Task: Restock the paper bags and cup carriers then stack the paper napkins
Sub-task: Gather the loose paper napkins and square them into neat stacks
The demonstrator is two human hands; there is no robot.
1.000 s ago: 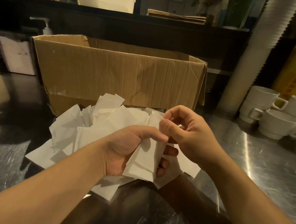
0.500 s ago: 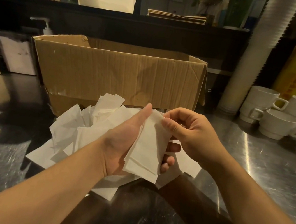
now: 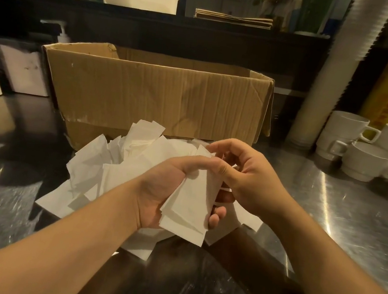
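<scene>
The left hand gripped a small stack of napkins above the desk; the right hand pinched its top edge

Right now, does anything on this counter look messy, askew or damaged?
Yes. Loose paper napkins lie in a jumbled heap on the steel counter, pointing every way, in front of the cardboard box. The box's lower front edge is scuffed and creased. Only the small bundle gripped by the left hand looks aligned.
</scene>
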